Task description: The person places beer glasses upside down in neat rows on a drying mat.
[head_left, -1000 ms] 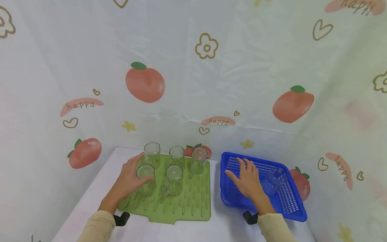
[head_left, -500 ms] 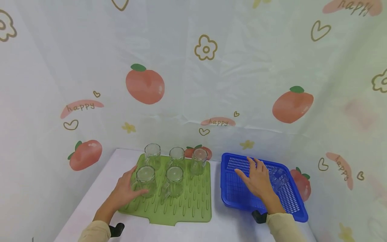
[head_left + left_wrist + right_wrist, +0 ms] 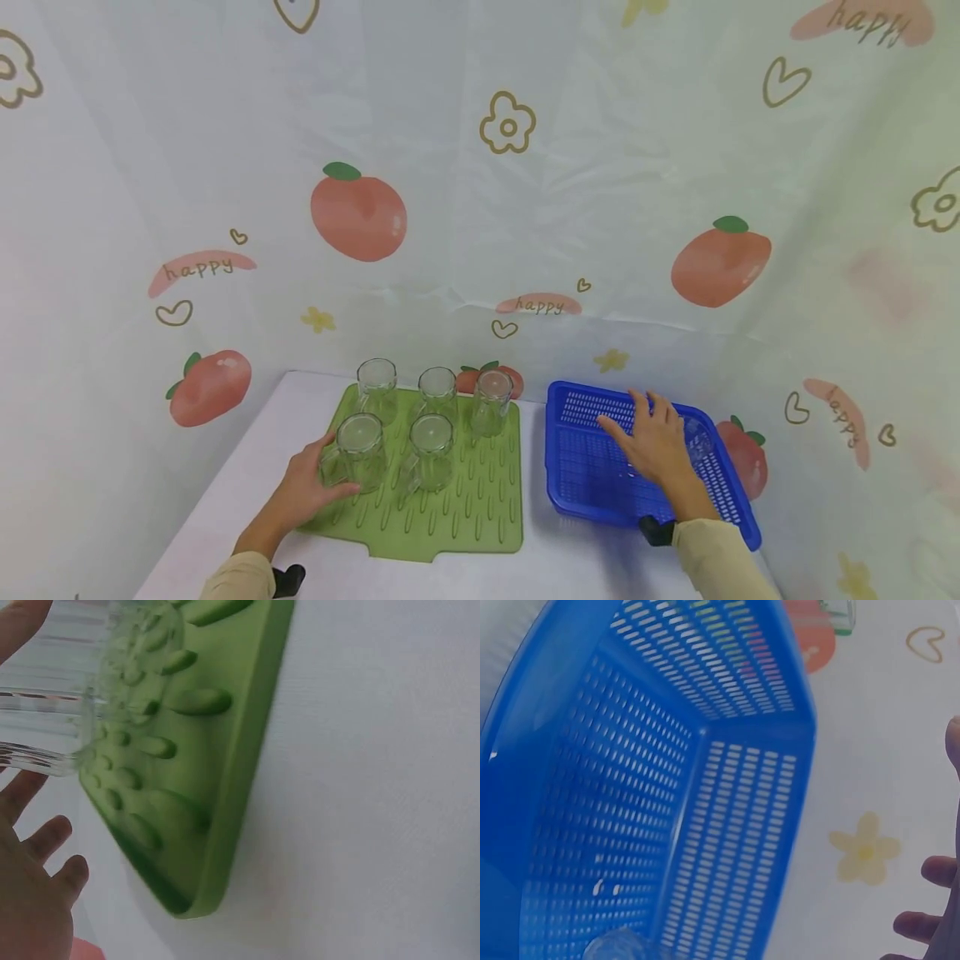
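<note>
Several clear glass mugs stand on a green drying mat [image 3: 480,508], at least the front ones apparently upside down. My left hand [image 3: 300,492] is beside the front-left mug [image 3: 362,458], at its handle side, thumb and fingers spread apart. In the left wrist view, the fingers [image 3: 49,838] are apart below the mug's ribbed wall [image 3: 45,705]; firm contact cannot be made out. My right hand [image 3: 660,442] hovers over the blue plastic basket [image 3: 558,483], fingers spread and holding nothing. Another glass mug [image 3: 699,442] lies in the basket's right part, partly hidden by that hand.
Another front mug [image 3: 431,454] and three back mugs, left [image 3: 377,387], middle [image 3: 438,396] and right [image 3: 492,408], share the mat. A white table surface [image 3: 534,533] separates mat and basket. A patterned curtain [image 3: 420,317] hangs close behind.
My left hand has drawn back down and left from the front-left mug, which stays on the mat. My right hand has moved right over the basket, covering more of the mug there.
</note>
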{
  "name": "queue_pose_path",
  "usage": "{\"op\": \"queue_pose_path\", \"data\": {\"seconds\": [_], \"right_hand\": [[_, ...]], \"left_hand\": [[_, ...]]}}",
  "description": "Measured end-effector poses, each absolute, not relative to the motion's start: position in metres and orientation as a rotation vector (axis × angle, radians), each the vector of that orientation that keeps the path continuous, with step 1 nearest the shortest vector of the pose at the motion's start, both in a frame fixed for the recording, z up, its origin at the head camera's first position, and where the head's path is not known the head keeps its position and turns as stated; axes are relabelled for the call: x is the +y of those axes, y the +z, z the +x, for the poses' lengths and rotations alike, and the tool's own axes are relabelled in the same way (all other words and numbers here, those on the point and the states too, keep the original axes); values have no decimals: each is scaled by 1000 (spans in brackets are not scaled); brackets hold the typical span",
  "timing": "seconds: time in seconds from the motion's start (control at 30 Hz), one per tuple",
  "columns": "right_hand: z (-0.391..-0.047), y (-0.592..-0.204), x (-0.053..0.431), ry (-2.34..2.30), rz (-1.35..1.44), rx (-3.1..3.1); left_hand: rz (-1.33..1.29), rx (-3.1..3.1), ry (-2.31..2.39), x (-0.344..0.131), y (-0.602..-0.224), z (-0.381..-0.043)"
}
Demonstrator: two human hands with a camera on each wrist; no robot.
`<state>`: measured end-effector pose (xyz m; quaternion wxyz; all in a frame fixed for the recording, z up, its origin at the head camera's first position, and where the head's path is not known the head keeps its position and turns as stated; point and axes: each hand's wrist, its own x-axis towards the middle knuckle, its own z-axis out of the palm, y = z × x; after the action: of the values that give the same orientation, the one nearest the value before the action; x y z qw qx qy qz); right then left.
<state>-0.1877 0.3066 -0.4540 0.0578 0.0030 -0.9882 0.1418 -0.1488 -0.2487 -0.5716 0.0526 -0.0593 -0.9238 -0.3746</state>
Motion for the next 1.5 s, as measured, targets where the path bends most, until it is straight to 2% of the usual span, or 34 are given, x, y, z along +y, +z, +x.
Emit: {"op": "queue_pose_path", "data": {"seconds": [0.6, 1.0, 1.5], "right_hand": [[-200, -467, 333, 377, -63, -2955], [-221, -465, 351, 429, -168, -3024], [-229, -479, 373, 479, -368, -3112]], "left_hand": [[15, -2943, -1068, -255, -607, -149], [-19, -2971, -895, -252, -608, -150], [-16, -3003, -874, -252, -609, -149]]}}
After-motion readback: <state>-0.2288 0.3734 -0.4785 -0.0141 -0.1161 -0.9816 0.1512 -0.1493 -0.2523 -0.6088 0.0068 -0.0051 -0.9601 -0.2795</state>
